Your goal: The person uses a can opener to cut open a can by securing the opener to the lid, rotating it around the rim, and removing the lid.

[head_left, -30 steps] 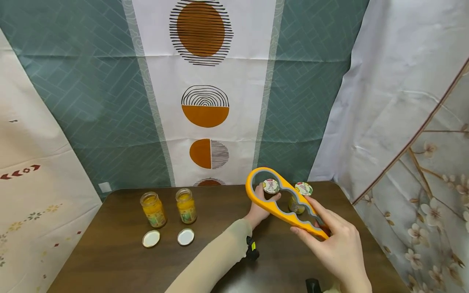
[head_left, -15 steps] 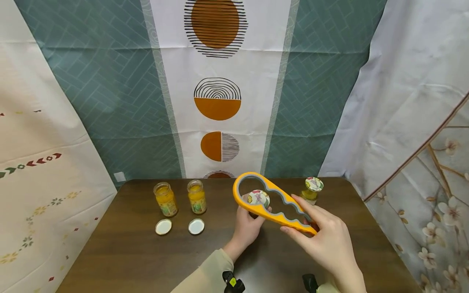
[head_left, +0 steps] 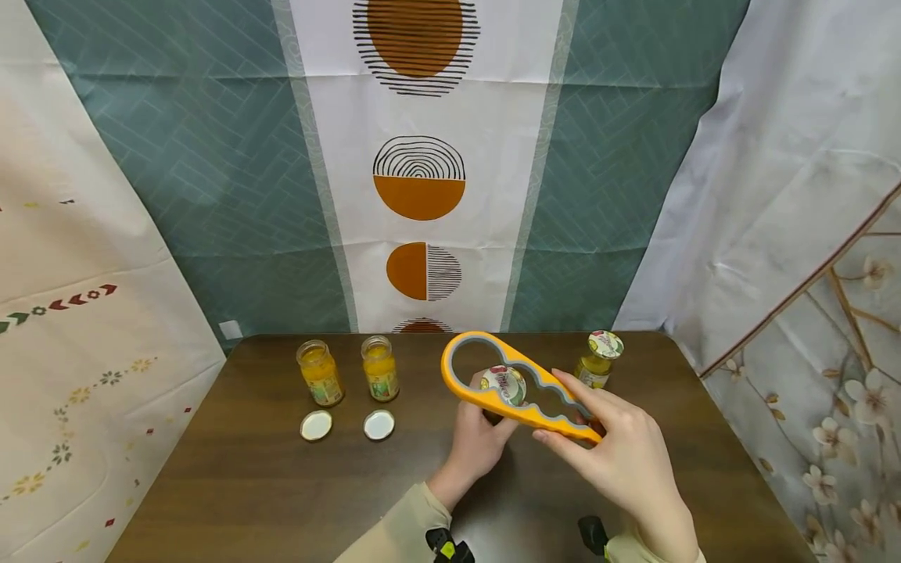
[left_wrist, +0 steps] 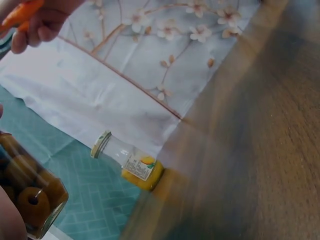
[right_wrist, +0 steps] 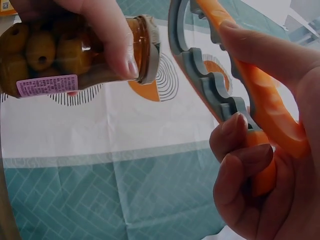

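Note:
My left hand (head_left: 477, 439) grips a jar of olives (right_wrist: 42, 50), fingers wrapped near its neck. The jar's printed lid (head_left: 503, 385) is on and shows through the loop of an orange jar opener (head_left: 556, 422) lined with grey ridges. My right hand (head_left: 622, 450) holds that opener by its handle ends, thumb on one arm and fingers curled round the other. In the right wrist view a gap separates the lid from the opener. Behind the right hand stands a capped jar of yellow contents (left_wrist: 142, 170).
Two uncapped jars of yellow contents, the left jar (head_left: 320, 375) and the right jar (head_left: 380, 371), stand at the table's back left. In front of them lie two lids, the left lid (head_left: 316, 425) and right lid (head_left: 378, 424), pale undersides up. Patterned cloths hang around the table (head_left: 281, 500).
My left hand has brought the olive jar back from the far side of the table, away from the other capped jar. The right hand keeps its hold on the opener, which shifts slightly left.

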The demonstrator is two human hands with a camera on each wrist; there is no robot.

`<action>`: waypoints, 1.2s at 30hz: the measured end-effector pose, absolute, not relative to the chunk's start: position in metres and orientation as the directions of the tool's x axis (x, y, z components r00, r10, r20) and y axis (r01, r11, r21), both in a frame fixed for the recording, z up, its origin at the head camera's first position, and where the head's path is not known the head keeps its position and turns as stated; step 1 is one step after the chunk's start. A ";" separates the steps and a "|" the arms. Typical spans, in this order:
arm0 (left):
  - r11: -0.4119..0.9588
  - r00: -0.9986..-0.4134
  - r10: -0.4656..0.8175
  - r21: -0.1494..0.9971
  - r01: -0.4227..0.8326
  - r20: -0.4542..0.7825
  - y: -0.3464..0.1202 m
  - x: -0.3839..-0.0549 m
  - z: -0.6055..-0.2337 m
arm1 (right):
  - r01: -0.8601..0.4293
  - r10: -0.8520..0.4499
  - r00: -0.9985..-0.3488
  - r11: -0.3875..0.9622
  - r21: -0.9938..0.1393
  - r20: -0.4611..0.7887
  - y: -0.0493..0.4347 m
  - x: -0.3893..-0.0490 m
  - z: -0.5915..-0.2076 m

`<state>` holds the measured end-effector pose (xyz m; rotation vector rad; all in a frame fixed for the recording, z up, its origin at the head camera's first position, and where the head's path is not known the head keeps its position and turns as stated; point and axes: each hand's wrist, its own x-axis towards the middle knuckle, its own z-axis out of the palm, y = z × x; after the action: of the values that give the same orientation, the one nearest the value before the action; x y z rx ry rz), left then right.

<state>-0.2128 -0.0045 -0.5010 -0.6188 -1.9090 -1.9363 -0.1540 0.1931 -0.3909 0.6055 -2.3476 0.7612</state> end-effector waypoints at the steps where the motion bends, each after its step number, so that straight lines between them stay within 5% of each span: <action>1: -0.018 -0.836 0.061 0.838 0.545 0.545 -0.005 -0.213 -0.500 | -0.566 -0.233 -0.727 0.736 -0.372 0.646 0.193 -0.155 -0.390; 22: 0.093 -0.735 0.115 0.729 0.678 0.669 -0.010 -0.207 -0.492 | -0.435 -0.233 -0.880 0.745 -0.505 0.414 0.194 -0.150 -0.388; 31: 0.080 -0.746 0.154 0.744 0.663 0.648 -0.018 -0.211 -0.492 | -0.441 -0.301 -0.894 0.730 -0.523 0.333 0.196 -0.147 -0.388; 36: 0.141 -0.693 0.166 0.679 0.721 0.701 -0.018 -0.212 -0.494 | -0.398 -0.312 -0.917 0.729 -0.557 0.247 0.197 -0.147 -0.387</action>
<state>-0.2122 -0.0183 -0.4942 -0.8471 -1.9599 -1.5814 -0.1466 0.1968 -0.3868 0.5766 -2.7925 0.9472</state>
